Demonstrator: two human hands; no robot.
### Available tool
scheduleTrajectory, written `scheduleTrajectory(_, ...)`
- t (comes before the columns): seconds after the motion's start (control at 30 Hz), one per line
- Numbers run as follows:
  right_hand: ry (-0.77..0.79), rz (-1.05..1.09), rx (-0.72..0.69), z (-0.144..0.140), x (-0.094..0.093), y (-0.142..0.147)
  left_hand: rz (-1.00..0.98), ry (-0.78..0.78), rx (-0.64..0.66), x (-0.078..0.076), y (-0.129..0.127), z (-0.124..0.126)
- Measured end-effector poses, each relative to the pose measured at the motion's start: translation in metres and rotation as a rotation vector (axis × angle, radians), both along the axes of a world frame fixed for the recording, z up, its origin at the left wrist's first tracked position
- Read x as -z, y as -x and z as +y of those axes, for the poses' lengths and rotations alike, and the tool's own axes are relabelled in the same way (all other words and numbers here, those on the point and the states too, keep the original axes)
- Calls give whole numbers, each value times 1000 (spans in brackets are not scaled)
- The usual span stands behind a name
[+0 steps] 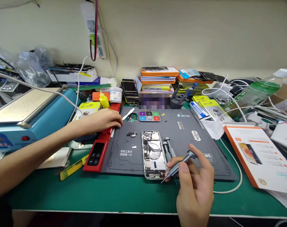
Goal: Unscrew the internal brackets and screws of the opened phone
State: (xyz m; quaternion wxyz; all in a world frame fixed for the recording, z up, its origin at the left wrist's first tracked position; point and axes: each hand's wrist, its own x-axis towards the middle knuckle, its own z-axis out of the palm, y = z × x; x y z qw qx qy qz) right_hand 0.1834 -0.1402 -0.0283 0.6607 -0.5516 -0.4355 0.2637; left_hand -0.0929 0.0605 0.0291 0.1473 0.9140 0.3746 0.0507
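Note:
An opened phone [152, 154] lies face down with its insides showing on a dark grey repair mat [205, 170]. My right hand [195, 186] grips a small grey screwdriver [178, 167], its tip near the phone's lower right corner. My left hand [103, 119] reaches to the mat's upper left edge and holds a thin white pry tool [128, 114] beside a red device [99, 148]. Two more grey screwdrivers [168, 148] lie just right of the phone. Small removed parts [131, 134] rest on the mat left of the phone.
A blue heating machine [27, 116] stands at left. Stacked orange and yellow boxes [159, 78] line the back wall. An orange-edged phone box [259, 157] and white cables [238, 176] lie at right, with a green plastic bottle [257, 91] behind. A coloured screw tray [149, 116] sits at the mat's top.

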Motion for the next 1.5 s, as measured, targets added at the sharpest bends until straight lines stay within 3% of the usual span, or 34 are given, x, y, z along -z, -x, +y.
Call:
scheduleTrajectory(0.17,-14,-22,26,1,0,0,22,32,8,-9,0,-4)
scheduleTrajectory(0.93,-12,13,-15,3,-3,2,8,-91,-11,14,-11,-6)
scheduleTrajectory(1.33,69,57,-56,-3,3,-1,-18,-94,-42,26,-10,0)
scheduleTrajectory(1.5,149,123,-42,-6,-4,5,-42,-77,-74,23,-10,1)
